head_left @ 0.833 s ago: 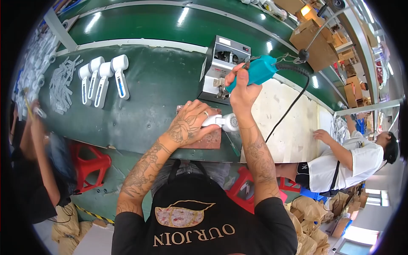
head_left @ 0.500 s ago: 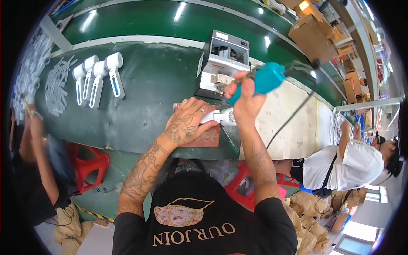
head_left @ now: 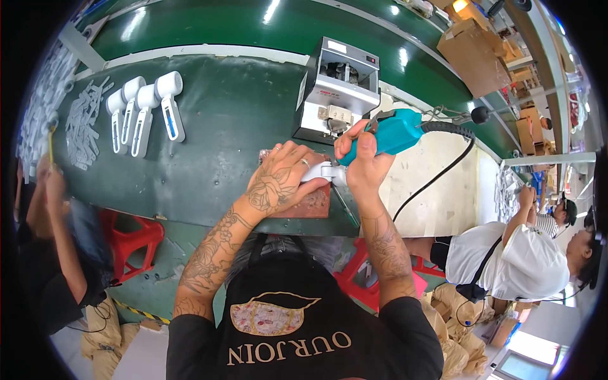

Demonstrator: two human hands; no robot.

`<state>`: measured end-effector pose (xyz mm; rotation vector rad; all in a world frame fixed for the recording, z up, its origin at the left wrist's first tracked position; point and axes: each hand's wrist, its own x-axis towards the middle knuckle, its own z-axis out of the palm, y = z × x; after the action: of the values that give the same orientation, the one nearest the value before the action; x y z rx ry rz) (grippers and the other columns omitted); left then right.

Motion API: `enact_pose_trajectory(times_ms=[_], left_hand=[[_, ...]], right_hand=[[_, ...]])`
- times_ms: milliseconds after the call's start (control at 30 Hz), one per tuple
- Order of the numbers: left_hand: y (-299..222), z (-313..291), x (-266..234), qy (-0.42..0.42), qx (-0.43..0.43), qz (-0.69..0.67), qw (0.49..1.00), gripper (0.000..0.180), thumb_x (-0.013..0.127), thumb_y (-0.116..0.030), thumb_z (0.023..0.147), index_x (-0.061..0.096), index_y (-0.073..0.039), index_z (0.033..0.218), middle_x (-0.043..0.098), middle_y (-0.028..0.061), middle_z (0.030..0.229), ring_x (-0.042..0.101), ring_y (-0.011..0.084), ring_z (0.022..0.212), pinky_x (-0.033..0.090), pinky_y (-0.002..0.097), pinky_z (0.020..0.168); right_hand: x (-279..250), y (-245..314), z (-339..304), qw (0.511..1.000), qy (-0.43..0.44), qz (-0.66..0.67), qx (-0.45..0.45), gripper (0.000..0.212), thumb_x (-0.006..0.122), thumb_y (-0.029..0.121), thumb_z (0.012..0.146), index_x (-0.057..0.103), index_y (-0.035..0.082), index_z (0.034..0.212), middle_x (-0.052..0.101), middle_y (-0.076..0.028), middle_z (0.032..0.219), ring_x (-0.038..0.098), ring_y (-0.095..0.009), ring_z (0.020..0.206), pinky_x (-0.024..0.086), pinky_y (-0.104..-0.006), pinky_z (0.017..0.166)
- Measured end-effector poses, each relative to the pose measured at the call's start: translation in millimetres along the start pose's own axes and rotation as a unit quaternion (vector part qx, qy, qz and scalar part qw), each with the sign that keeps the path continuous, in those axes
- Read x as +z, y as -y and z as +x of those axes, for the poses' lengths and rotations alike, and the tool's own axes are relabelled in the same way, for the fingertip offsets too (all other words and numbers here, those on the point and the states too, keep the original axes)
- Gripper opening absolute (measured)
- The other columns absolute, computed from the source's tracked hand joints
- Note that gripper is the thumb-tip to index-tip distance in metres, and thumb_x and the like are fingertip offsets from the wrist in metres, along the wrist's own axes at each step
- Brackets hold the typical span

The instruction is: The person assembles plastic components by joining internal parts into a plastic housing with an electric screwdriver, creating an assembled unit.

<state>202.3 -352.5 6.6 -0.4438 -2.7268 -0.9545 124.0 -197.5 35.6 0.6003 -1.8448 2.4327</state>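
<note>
My left hand [head_left: 277, 177] is closed over a white handheld fan [head_left: 324, 171], pressing it down on a reddish-brown pad [head_left: 307, 208] in front of me. In my right hand [head_left: 367, 161] is a teal electric screwdriver [head_left: 396, 131], its black cable trailing to the right. The driver tilts down toward the fan's round head, which my right hand partly covers; its tip is hidden. A thin hand screwdriver [head_left: 346, 208] with a green handle lies beside the pad's right edge.
Several white handheld fans [head_left: 170, 104] lie at the left of the green table, beside a heap of pale plastic strips [head_left: 82, 126]. A grey and black machine [head_left: 339, 88] stands behind my hands. People work at both sides; red stools [head_left: 132, 244] stand below.
The electric screwdriver has dropped slightly and swung a little left, and now hides more of the fan's head area with my right hand. My left hand stays on the fan.
</note>
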Motion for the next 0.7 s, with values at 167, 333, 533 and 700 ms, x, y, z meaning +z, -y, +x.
enact_pose_trajectory(times_ms=[167,333,533,700], left_hand=[[-3.7,4.0,-0.9,-0.003,0.014,0.023,1.000,0.043,0.064,-0.039,0.092,0.065,-0.011,0.124,0.061,0.0069,0.108,0.055,0.0274,0.103,0.044,0.0434,0.094],[-3.6,3.6,-1.0,-0.006,0.013,0.024,1.000,0.044,0.063,-0.040,0.092,0.065,-0.010,0.124,0.061,0.0074,0.108,0.055,0.0282,0.104,0.043,0.0442,0.094],[-3.7,0.7,-3.3,0.001,0.008,0.009,1.000,0.040,0.060,-0.036,0.095,0.065,-0.011,0.125,0.061,0.0082,0.109,0.055,0.0294,0.106,0.043,0.0454,0.096],[-2.2,-2.8,-6.3,-0.001,-0.004,-0.012,1.000,0.035,0.055,-0.023,0.094,0.065,-0.013,0.126,0.062,0.0097,0.113,0.055,0.0308,0.110,0.043,0.0466,0.099]], right_hand=[[4.1,-2.5,0.0,1.000,0.009,0.025,-0.009,0.042,0.066,0.041,0.097,0.051,0.002,0.092,0.053,-0.006,0.072,0.051,-0.016,0.059,0.046,-0.0330,0.055],[5.3,-1.2,2.9,1.000,0.013,0.015,-0.001,0.042,0.065,0.041,0.097,0.052,0.001,0.095,0.053,-0.007,0.071,0.051,-0.016,0.058,0.046,-0.0332,0.055],[6.9,15.0,22.0,1.000,-0.017,-0.008,-0.015,0.035,0.064,0.032,0.100,0.059,-0.002,0.105,0.059,-0.005,0.071,0.058,-0.013,0.063,0.046,-0.0269,0.058],[17.6,6.2,46.8,0.995,-0.013,-0.014,-0.102,0.047,0.067,0.044,0.096,0.055,-0.001,0.103,0.055,-0.007,0.072,0.056,-0.018,0.063,0.049,-0.0331,0.059]])
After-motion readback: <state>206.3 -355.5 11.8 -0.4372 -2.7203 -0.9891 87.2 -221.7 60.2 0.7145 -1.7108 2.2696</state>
